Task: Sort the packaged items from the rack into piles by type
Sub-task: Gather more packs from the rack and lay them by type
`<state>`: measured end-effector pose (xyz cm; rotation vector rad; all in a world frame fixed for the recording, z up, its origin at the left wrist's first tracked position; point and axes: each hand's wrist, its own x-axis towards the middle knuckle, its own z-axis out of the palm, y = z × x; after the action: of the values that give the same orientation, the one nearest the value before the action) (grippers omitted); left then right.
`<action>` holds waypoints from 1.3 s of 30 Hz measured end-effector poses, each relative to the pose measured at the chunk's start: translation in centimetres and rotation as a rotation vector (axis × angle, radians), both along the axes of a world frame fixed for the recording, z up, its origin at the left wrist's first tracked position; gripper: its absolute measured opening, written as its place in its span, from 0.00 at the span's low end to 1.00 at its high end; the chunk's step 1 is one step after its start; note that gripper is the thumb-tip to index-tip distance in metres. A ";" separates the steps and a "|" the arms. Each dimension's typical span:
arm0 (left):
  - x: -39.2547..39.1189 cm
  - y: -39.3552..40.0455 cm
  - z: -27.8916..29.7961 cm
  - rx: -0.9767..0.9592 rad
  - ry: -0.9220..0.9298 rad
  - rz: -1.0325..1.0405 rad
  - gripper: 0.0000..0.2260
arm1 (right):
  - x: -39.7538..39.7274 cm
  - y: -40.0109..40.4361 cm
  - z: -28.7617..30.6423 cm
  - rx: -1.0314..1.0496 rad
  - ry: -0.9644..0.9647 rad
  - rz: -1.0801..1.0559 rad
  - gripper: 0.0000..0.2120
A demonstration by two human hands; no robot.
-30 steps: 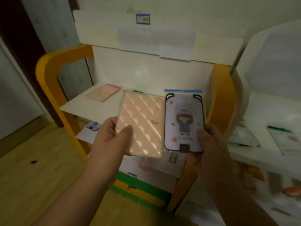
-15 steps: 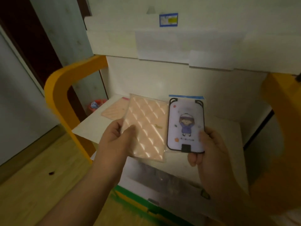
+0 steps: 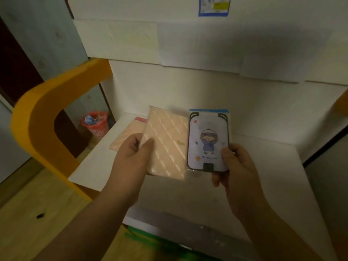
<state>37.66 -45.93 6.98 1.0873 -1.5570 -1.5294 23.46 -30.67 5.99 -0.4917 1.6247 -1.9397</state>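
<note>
A red plastic basket (image 3: 95, 125) is sitting on the floor behind the rack's orange side frame (image 3: 40, 117), holding what looks like blue and white scraps, too blurred to identify. Above the white shelf (image 3: 263, 176), a person is holding two packaged items side by side: the left hand (image 3: 131, 157) is gripping a peach quilted packet (image 3: 165, 144), thumb pressing on its face, while the right hand (image 3: 235, 166) is pinching a cartoon phone case (image 3: 208, 142) in clear wrap, thumb on its lower right corner. A second peach packet (image 3: 126, 136) is lying flat on the shelf's far left, partly hidden behind the held one. A blue-edged label (image 3: 214, 6) is showing on the white panel above, and wooden flooring (image 3: 28, 213) is stretching away below left.
</note>
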 end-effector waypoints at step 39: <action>1.1 -15.9 -7.7 -0.887 -0.832 -0.236 0.19 | 5.4 -5.8 -3.1 0.061 -0.038 -0.246 0.09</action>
<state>38.75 -61.81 -0.72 1.0338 -2.6165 -0.3005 28.84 -36.44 2.90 -0.2375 1.7838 -2.0521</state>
